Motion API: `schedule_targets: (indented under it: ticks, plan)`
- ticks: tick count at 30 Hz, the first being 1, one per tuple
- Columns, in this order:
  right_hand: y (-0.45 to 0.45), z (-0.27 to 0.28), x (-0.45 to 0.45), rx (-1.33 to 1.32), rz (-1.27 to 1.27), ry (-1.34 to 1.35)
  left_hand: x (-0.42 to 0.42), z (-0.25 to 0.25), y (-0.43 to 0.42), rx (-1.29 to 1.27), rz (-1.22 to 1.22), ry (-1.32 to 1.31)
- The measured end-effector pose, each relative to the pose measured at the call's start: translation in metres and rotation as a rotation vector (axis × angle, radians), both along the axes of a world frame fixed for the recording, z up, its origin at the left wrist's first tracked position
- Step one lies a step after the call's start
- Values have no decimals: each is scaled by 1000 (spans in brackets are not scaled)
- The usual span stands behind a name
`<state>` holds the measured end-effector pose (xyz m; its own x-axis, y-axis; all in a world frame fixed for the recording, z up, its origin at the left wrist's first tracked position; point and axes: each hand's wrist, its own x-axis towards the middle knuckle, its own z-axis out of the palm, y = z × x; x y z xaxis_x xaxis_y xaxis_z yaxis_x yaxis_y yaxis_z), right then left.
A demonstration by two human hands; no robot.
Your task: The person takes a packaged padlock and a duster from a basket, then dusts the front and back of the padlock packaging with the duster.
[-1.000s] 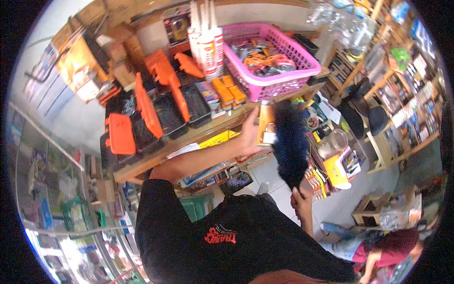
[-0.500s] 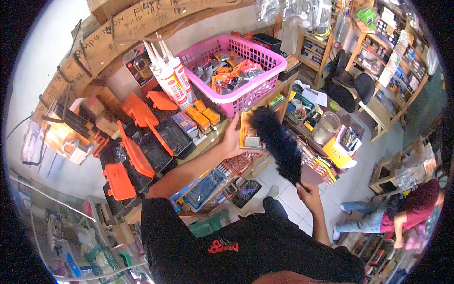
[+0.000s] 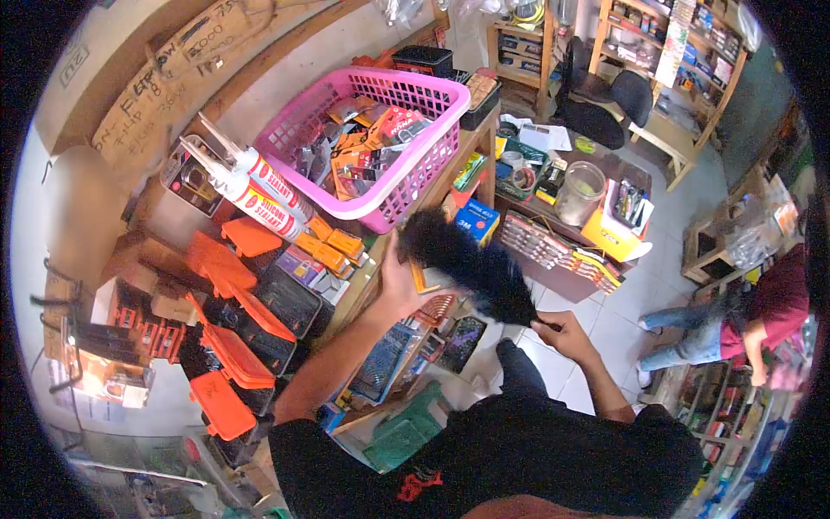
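Black duster (image 3: 475,270) in right hand (image 3: 567,335) partly hides packet (image 3: 419,278) in left hand (image 3: 399,287).

The wooden desk (image 3: 353,298) carries a pink basket (image 3: 354,208); beside it sit white sealant tubes (image 3: 272,203), small orange boxes (image 3: 331,246) and black containers (image 3: 281,298) with orange lids (image 3: 226,405), some tilted up. Past the basket stands a black box (image 3: 424,60).

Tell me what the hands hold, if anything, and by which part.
Right hand: dark fluffy duster, by its handle end. Left hand: orange-edged pack, mostly hidden behind the duster; exact grip point can't be told.
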<state>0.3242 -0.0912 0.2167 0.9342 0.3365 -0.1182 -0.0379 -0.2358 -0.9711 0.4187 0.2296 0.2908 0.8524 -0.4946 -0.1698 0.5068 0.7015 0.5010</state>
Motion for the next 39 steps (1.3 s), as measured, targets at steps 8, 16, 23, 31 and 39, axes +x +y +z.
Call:
schedule_targets:
  ticks: [8, 16, 23, 31, 39]
  plan:
    - [16, -8, 16, -43, 93, -37, 23, -92, 16, 217, 222, -183]
    - [11, -5, 24, -88, 82, 65, 12, -40, 8, -82, 185, -67]
    - [8, -16, 20, -109, 32, -4, 6, -24, -1, 133, 257, -76]
    - [12, -16, 15, -21, -74, 84, 8, -13, 2, 23, 50, 17]
    - [9, -19, 26, -63, -55, 21, 2, -10, 6, -5, -6, 58]
